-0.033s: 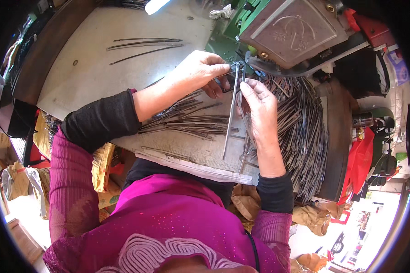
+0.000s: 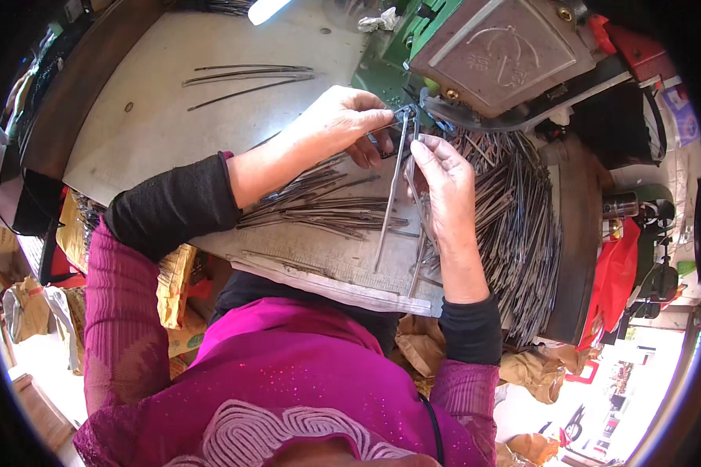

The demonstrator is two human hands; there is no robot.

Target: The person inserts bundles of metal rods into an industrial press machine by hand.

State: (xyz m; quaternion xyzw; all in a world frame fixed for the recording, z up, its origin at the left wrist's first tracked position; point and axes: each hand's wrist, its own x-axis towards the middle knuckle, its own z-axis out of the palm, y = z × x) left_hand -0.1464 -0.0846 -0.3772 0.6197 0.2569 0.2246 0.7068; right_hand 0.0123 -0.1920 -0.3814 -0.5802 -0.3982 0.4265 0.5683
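My right hand (image 2: 447, 183) pinches a thin dark metal rib (image 2: 418, 204), thumb and fingertips closed near its upper end. Just left of it, another long metal rib (image 2: 392, 191) slants down toward the table's near edge, its top at the small machine head (image 2: 404, 114). My left hand (image 2: 357, 124) is at that head too, thumb and forefinger closed at the joint; what they pinch is too small to make out. Below the left wrist lies a loose bunch of ribs (image 2: 327, 214). A large heap of ribs (image 2: 514, 233) lies right of my right hand.
The green machine (image 2: 417, 39) with a brown metal cover (image 2: 498, 58) stands at the far right of the pale table (image 2: 163, 117). Several single ribs (image 2: 249, 74) lie at the far left. A wooden rim (image 2: 578, 257) bounds the right side; a red bag (image 2: 611, 268) hangs beyond it.
The lower end of the slanting rib has swung slightly left. Both hands look still.
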